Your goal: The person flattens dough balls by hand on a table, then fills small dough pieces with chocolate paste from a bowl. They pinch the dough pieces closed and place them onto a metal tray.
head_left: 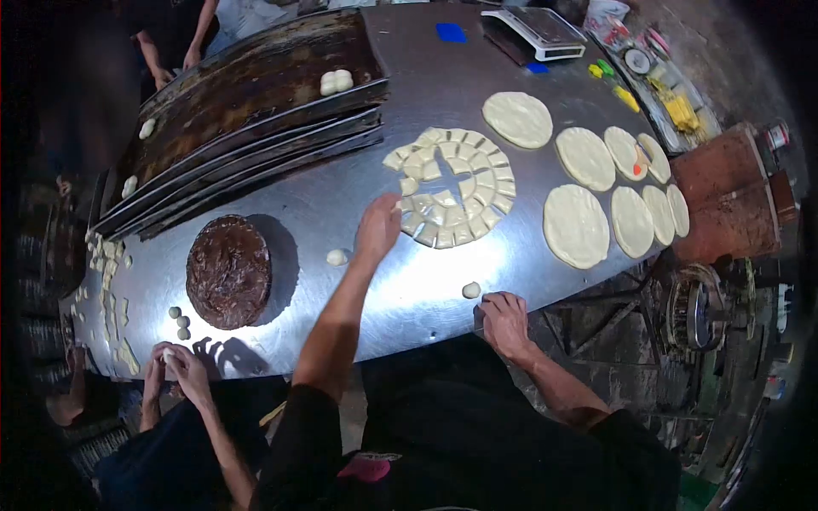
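A flat round of pale dough [503,175], cut into many small blocks with a cross-shaped gap at its centre, lies on the metal table. My left hand [379,228] is at its left edge, fingers together; what they hold, if anything, is hidden. To the left of that hand sits a small dough ball [337,256]. Near the table's front edge, my right hand [504,324] has its fingers curled over something thin that I cannot make out. Another dough ball [471,290] rests just beyond its fingertips.
Several uncut dough discs [576,226] lie at the right. Stacked baking trays [256,77] fill the back left, near a large dark round mass [228,272]. A co-worker's hands [179,366] hold dough at the front left. A scale [545,34] stands behind.
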`<state>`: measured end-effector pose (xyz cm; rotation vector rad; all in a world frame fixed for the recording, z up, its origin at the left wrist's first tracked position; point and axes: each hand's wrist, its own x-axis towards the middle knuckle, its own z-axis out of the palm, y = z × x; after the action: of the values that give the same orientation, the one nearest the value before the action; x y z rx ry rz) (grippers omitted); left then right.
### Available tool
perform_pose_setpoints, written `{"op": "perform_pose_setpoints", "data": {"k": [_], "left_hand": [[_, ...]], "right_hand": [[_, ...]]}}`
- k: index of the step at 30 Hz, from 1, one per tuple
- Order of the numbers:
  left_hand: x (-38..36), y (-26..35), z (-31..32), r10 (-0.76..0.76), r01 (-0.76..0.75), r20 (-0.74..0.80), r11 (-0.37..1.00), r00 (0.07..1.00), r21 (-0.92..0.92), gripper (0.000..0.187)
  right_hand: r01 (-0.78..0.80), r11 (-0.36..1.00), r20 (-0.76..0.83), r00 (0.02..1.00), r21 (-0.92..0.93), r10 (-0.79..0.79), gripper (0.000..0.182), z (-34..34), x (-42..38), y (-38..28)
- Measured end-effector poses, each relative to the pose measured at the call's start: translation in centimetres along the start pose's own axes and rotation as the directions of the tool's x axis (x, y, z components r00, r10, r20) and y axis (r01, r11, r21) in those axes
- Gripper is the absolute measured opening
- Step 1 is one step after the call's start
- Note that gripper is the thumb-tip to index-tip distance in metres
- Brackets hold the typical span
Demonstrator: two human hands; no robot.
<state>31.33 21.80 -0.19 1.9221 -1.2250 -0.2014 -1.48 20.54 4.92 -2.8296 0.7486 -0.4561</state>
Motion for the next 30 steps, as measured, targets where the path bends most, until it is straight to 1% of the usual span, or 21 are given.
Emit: {"op": "perform_pose_setpoints", "data": {"k": [2, 4, 6, 8, 10, 11, 12, 13, 14, 15, 17, 18, 19, 20, 21, 22, 23, 24, 25, 27, 30], "left_hand": [[2.2, -0.8, 1.3, 0.017, -0.018, 0.094, 1.0, 0.995, 0.004, 0.028], [2.5, 0.2, 1.9, -0.008, -0.018, 0.187, 0.99, 0.982, 0.142, 0.026], [2.9, 1.4, 1.4, -0.054, -0.02, 0.245, 0.956, 0.968, 0.291, 0.025], [2.1, 2.5, 0.2, -0.175, -0.002, 0.31, 0.867, 0.935, 0.498, 0.021], [1.4, 1.9, 0.0, -0.189, 0.022, 0.263, 0.847, 0.946, 0.532, 0.02], [0.4, 1.0, 0.1, -0.085, 0.009, 0.154, 0.899, 0.984, 0.437, 0.019], [0.0, 0.5, 0.2, 0.016, -0.023, 0.025, 0.939, 1.0, 0.343, 0.018], [-0.4, 1.6, -0.5, 0.007, -0.013, 0.018, 0.938, 1.0, 0.348, 0.018], [-1.1, 3.8, -2.1, -0.205, 0.205, -0.019, 0.962, 0.979, 0.182, 0.019], [-1.4, 5.0, -3.3, -0.402, 0.402, -0.028, 0.916, 0.915, 0.011, 0.02], [-4.9, 3.6, -4.7, -0.387, 0.326, -0.143, 0.887, 0.911, -0.326, 0.023], [-6.3, 4.2, -6.1, -0.535, 0.439, -0.051, 0.74, 0.843, -0.51, 0.024], [-7.8, 5.3, -7.5, -0.654, 0.526, 0.069, 0.537, 0.754, -0.659, 0.026], [-9.5, 6.1, -8.2, -0.672, 0.533, 0.052, 0.535, 0.738, -0.656, 0.026], [-10.9, 7.0, -8.7, -0.684, 0.526, 0.141, 0.394, 0.716, -0.754, 0.027], [-11.7, 7.5, -8.9, -0.672, 0.499, 0.224, 0.247, 0.706, -0.831, 0.03], [-12.7, 7.1, -8.3, -0.667, 0.51, 0.245, 0.236, 0.704, -0.827, 0.031], [-13.9, 6.7, -7.7, -0.662, 0.526, 0.271, 0.219, 0.699, -0.821, 0.032], [-14.4, 6.7, -7.6, -0.719, 0.608, 0.29, 0.227, 0.632, -0.761, 0.034], [-16.3, 6.7, -8.9, -0.73, 0.633, 0.243, 0.319, 0.639, -0.706, 0.039], [-17.8, 6.7, -10.9, -0.76, 0.639, 0.183, 0.361, 0.624, -0.68, 0.04]], "right_hand": [[-0.097, 0.992, -0.008, 0.995, 0.083, 0.098, 0.017, 0.8, 1.8, -0.1], [-0.213, 0.864, 0.011, 0.972, 0.456, 0.234, 0.018, 2.4, 4.5, -1.1], [0.032, 0.941, -0.046, 0.999, 0.336, -0.018, 0.018, 3.9, 4.6, -1.0], [0.197, 0.921, -0.111, 0.979, 0.337, -0.169, 0.017, 4.1, 2.1, 2.0], [0.162, 0.956, -0.135, 0.982, 0.244, -0.132, 0.015, 3.2, 2.4, 4.9], [0.026, 0.983, -0.143, 0.99, 0.183, 0.0, 0.014, 3.4, 3.7, 5.1], [-0.008, 0.971, -0.281, 0.957, 0.239, 0.077, 0.012, 4.2, 5.9, 4.4], [0.031, 0.954, -0.285, 0.957, 0.298, 0.058, 0.011, 5.4, 7.5, 3.0], [0.065, 0.931, -0.286, 0.957, 0.359, 0.043, 0.01, 6.4, 7.9, 2.0], [0.144, 0.885, -0.128, 0.987, 0.443, -0.097, 0.007, 6.9, 6.9, 1.5], [0.277, 0.837, -0.181, 0.96, 0.472, -0.216, 0.009, 5.6, 3.5, 1.1], [0.303, 0.814, -0.172, 0.953, 0.495, -0.25, 0.012, 5.2, 2.2, 3.2], [0.172, 0.896, 0.107, 0.966, 0.41, -0.234, 0.013, 5.3, 1.9, 6.5], [0.069, 0.956, 0.377, 0.909, 0.285, -0.178, 0.014, 5.7, 2.2, 8.5], [-0.022, 0.96, 0.158, 0.987, 0.28, -0.023, 0.014, 4.3, 3.8, 6.9], [-0.112, 0.948, -0.079, 0.987, 0.298, 0.141, 0.015, 2.9, 6.1, 4.8], [-0.095, 0.905, -0.198, 0.961, 0.415, 0.192, 0.016, 4.4, 7.6, 3.5], [-0.106, 0.863, -0.187, 0.956, 0.494, 0.224, 0.013, 5.2, 8.0, 1.4], [0.0, 0.855, -0.138, 0.987, 0.519, 0.083, 0.011, 5.9, 6.9, 0.8], [0.238, 0.783, -0.169, 0.971, 0.575, -0.17, 0.006, 6.0, 3.7, 0.7], [0.181, 0.891, -0.02, 0.982, 0.416, -0.19, 0.009, 5.5, 2.8, 5.8]]}}
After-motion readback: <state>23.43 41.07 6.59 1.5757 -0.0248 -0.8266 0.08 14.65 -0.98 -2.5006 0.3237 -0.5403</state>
